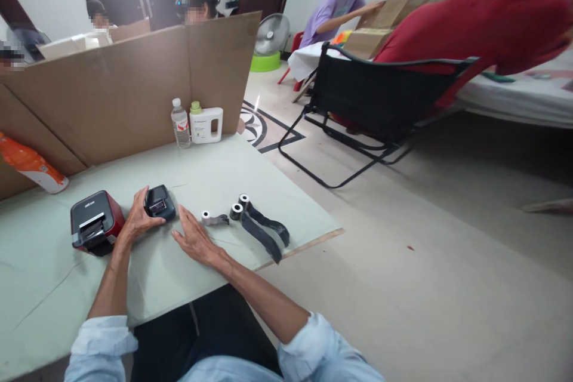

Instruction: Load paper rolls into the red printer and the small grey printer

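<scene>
A small dark label printer (160, 203) stands on the pale green table. My left hand (138, 218) holds its left side, thumb at the front and fingers behind. My right hand (196, 240) lies just right of the printer, fingers stretched and apart, holding nothing. Left of my left hand stands a larger black and red printer (96, 222). Beyond my right hand lie a small roll with a short grey strip (217, 220) and two rolls with long black strips, a nearer one (236, 210) and a farther one (244, 200), partly unwound.
A cardboard partition (134, 95) closes off the table's back. Before it stand a water bottle (181, 125) and a white jug (206, 126); an orange bottle (33, 164) leans at left. The table's right edge (308, 245) borders the floor. Other people sit beyond, one in a black folding chair (380, 95).
</scene>
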Demonstrator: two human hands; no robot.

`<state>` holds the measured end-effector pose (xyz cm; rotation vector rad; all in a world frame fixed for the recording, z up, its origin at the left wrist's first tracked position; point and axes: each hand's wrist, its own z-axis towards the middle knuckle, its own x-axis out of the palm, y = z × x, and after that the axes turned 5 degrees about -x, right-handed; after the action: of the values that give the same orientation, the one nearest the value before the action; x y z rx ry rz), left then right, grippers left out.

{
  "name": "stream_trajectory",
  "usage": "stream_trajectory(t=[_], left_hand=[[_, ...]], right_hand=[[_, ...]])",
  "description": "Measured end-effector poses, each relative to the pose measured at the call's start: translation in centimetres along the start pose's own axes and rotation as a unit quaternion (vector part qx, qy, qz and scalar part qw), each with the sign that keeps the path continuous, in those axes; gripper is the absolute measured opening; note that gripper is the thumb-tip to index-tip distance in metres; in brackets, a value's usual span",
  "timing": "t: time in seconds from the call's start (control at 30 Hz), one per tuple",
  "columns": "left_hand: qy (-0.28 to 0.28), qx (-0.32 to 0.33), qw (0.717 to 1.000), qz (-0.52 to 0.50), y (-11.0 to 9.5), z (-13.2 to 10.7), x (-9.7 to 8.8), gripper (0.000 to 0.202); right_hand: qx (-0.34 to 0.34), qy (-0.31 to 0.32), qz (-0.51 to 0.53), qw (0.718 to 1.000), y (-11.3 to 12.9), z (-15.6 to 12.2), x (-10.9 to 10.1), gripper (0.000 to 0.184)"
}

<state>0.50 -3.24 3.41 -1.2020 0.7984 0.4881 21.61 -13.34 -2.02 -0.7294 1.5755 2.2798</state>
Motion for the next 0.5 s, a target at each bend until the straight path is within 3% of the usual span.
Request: stream_trajectory(t=[0.3,0.5], left_hand=[[-0.044,-0.034,0.996,-0.064,2.3,-2.6,1.9,0.126],[-0.059,-0.034,0.992,-0.105,3.0,-3.3,2.7,0.120]], right_hand=[[-0.078,-0.081,-0.028,0.993,-3.0,2.5,2.7,0.080],[-0.103,-0.114,-0.027,0.988,-3.4,2.4,2.9,0.069]])
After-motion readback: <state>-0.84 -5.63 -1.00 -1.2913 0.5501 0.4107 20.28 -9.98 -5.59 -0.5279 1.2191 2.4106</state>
